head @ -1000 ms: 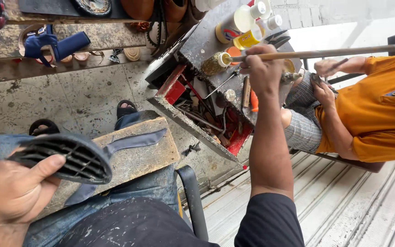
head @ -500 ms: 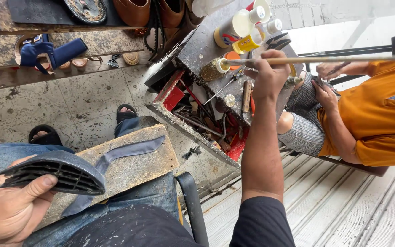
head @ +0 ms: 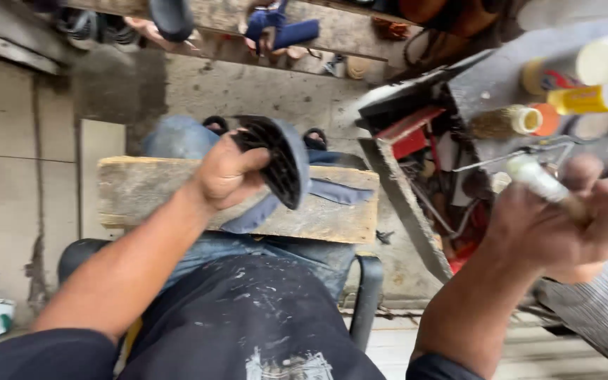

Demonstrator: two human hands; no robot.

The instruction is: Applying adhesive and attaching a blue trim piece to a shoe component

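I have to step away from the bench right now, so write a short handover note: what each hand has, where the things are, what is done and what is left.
Left hand: gripping a dark ribbed shoe sole, held on edge above the wooden board that lies across the lap.
Right hand: closed around a wooden-handled brush, pale tip pointing up and left, raised beside the open toolbox.
Glue bottles stand on the grey surface behind the toolbox.
Done: sole and brush are both in hand.
Left: brush and sole are apart; nothing has touched the sole's ribbed face as far as the view shows.
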